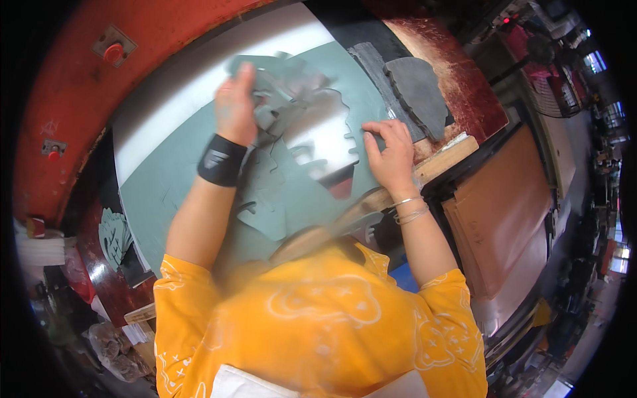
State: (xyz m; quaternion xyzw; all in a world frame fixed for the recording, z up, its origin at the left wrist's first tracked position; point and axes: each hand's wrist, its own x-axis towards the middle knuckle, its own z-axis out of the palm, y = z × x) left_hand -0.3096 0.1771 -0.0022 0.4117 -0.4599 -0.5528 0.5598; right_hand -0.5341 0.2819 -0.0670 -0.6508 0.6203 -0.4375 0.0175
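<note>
A large grey-green sheet [186, 179] lies before me on a white board [142, 123]. In its middle is a jagged-edged cut-out opening [335, 136], through which a pale surface shows. My left hand [237, 106], with a black wristband, is closed at the upper left of the opening on grey-green cut pieces [272, 69], smeared by motion. Loose cut pieces [265, 215] lie below it, nearer my body. My right hand [390, 154] is at the sheet's right edge, thumb and fingers apart and bent, holding nothing that shows.
A stack of dark grey shaped pieces [418, 93] lies beyond my right hand. Brown sheets [501, 205] are stacked at the right beside a wooden strip [448, 159]. An orange machine body [73, 99] with a red button [114, 53] rises at the left. More cut pieces [114, 237] lie at the lower left.
</note>
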